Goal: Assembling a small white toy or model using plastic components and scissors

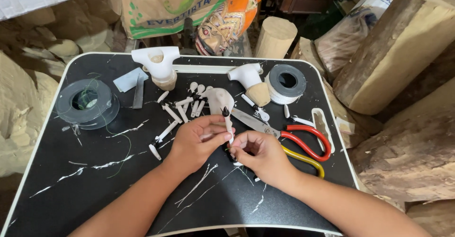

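Note:
Both my hands meet over the middle of a black table. My left hand pinches a small white peg-like piece with a dark tip, held upright between thumb and fingers. Touching its lower end, my right hand has fingers curled around something small that I cannot make out. Just behind them lie several similar white pegs and a pale carved wooden piece.
Scissors with red and yellow handles lie right of my hands. A grey thread spool sits at the left, a white cord spool at the back right. Two white-topped wooden figures stand behind. Logs and a painted mask surround the table.

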